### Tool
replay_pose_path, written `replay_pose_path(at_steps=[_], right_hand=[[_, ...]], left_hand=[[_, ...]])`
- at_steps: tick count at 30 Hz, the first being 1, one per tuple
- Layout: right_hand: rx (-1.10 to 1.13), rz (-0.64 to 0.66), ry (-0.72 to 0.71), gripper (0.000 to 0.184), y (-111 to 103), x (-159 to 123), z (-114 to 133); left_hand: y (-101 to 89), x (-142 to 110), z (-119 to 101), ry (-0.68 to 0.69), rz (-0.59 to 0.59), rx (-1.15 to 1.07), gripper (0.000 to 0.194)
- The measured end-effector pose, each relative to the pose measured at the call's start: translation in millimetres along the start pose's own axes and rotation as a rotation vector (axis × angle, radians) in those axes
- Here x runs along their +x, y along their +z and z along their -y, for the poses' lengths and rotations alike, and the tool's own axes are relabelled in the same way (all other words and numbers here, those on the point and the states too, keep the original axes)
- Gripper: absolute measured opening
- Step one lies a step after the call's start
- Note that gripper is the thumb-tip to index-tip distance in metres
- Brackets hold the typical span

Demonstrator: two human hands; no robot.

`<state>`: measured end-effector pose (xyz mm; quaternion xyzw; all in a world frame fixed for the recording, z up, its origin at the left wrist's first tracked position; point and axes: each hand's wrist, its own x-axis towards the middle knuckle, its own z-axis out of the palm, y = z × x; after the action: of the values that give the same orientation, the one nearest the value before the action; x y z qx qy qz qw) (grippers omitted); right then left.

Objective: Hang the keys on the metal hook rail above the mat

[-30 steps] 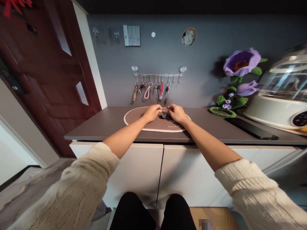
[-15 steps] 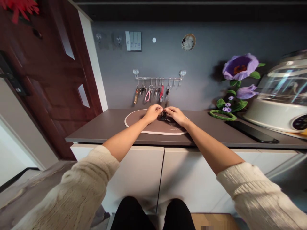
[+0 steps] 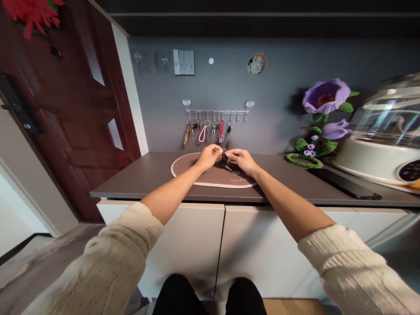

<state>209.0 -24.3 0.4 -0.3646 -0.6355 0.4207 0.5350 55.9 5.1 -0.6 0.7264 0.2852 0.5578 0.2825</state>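
Note:
My left hand (image 3: 210, 157) and my right hand (image 3: 241, 160) meet above the brown oval mat (image 3: 187, 168) with its pale rim. Between them they pinch a bunch of keys (image 3: 225, 162): a metal ring shows at the fingertips, and dark-headed keys dangle below it. Both hands are closed on this bunch, fingers bent and tips close together. Just beyond, a clear hook rail (image 3: 218, 110) on the grey wall carries several key sets, among them one with a pink loop (image 3: 202, 132) and one with a red strap (image 3: 221, 129).
The mat lies on a dark countertop (image 3: 124, 175) over white cabinet doors. To the right are a black phone (image 3: 344, 183), a purple plush flower (image 3: 328, 98) and a white appliance with a clear top (image 3: 370, 153). A dark red door (image 3: 75, 109) stands at the left.
The keys hanging between my hands have shifted, and the ring now shows more clearly at my fingertips. My hands stay in nearly the same place; the view has tilted slightly up.

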Motion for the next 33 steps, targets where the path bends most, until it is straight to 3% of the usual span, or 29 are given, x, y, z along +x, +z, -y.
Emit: replay_pose_path(at_steps=[6, 10, 19, 28, 33], right_hand=[[0.025, -0.086, 0.001, 0.030, -0.3, 1.3, 1.0], [-0.013, -0.139, -0.036, 0.028, -2.4, 2.8, 1.5], [0.001, -0.203, -0.109, 0.031, -7.7, 5.6, 1.2], [0.146, -0.338, -0.137, 0.033, -15.0, 13.1, 10.5], [0.105, -0.387, -0.094, 0.031, -26.9, 29.3, 24.0]], left_hand=[[0.5, 0.1, 2.5, 0.020, 0.018, 0.016, 0.010], [-1.2, -2.2, 1.8, 0.068, -0.007, 0.199, 0.014], [0.2, -5.4, 8.6, 0.125, 0.106, 0.587, 0.021], [2.3, -6.4, 10.2, 0.097, 0.181, 0.679, 0.025], [3.1, -7.3, 7.6, 0.076, 0.220, 0.672, 0.024]])
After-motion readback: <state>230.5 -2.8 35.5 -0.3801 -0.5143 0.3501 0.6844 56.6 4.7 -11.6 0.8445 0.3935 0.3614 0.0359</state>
